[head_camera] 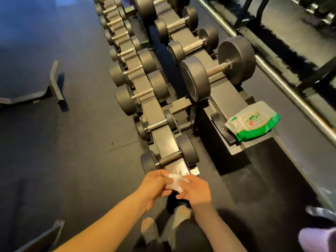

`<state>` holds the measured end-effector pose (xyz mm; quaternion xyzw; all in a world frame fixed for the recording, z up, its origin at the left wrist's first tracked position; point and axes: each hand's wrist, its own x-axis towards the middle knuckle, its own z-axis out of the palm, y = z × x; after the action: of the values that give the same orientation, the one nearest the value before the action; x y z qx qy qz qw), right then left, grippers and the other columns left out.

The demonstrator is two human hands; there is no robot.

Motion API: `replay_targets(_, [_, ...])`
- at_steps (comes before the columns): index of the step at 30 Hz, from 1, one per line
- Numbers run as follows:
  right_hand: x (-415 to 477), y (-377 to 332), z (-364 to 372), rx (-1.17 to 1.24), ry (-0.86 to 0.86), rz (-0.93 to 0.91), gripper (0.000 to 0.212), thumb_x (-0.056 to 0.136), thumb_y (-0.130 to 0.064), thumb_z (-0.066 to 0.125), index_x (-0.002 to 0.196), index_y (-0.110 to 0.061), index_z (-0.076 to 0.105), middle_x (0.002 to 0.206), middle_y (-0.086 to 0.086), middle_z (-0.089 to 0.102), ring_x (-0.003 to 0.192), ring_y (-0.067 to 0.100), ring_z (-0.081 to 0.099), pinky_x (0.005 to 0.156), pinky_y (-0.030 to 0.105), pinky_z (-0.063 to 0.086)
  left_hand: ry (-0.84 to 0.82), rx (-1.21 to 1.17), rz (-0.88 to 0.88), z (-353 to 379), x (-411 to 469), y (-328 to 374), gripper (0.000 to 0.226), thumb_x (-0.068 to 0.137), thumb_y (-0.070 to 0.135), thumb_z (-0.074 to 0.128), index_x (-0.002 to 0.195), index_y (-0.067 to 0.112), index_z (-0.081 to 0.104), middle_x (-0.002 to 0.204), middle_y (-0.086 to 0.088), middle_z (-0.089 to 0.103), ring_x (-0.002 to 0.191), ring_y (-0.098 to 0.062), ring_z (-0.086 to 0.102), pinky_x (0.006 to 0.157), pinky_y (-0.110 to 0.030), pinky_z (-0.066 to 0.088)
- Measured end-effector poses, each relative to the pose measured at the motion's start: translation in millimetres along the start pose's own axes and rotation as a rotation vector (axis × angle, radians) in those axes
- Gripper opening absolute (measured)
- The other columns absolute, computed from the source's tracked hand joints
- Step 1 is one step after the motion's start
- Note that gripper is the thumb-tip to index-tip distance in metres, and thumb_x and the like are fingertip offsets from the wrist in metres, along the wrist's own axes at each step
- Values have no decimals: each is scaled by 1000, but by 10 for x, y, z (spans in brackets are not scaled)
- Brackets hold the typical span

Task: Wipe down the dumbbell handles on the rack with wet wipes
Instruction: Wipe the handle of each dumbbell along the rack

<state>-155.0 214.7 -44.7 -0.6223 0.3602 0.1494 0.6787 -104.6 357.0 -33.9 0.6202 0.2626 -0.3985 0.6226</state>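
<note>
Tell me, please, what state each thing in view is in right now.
Wet wipe: crumpled, held between both hands.
Left hand: pinches the wipe.
Right hand: pinches the wipe.
Wipes pack: lying on the rack, flap apparently closed.
Nearest dumbbell: seated on the rack, untouched.

Gym: dumbbell rack (156, 113), rubber floor (81, 142), mirror (300, 24).

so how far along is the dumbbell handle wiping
Early, by the look of it. Done: a wet wipe is out of the wet wipe pack, which lies on the upper tier of the rack. In hand: the left hand and right hand both pinch the crumpled wipe just short of the nearest dumbbell handle. Left: no handle is being touched; whether any were wiped cannot be told.
</note>
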Motion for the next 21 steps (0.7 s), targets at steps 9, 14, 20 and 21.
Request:
replay_targets(9, [827,267,-90,674,116,476,16,96,7,49,89,1,62,76,14,56,74,24,55,86,44,54,218,541,196,-510,674,57,10,97,4,63,98,9,71,91,-17,72,69,-15,65,62,-27,54])
replay_targets(14, [1254,351,128,822,88,436,22,101,-2,47,80,-4,55,78,14,53,75,25,55,80,43,54,249,623,254,-709,1295,146,25,96,-3,54,82,12,70,78,-11,71,73,-22,67,67,-38,54])
replay_targets(20, [1452,547,172,971,184,257,36,107,-21,38,121,3,62,118,24,69,110,41,69,94,53,54,359,896,474,-883,1955,103,12,99,26,63,90,17,63,86,-1,60,83,-23,59,66,-34,40])
replay_targets(21, [1463,595,224,960,218,237,36,108,-22,38,119,0,64,118,24,70,109,40,70,94,52,54,343,932,527,-898,2056,85,14,99,29,63,91,18,62,88,0,58,87,-23,57,69,-34,38])
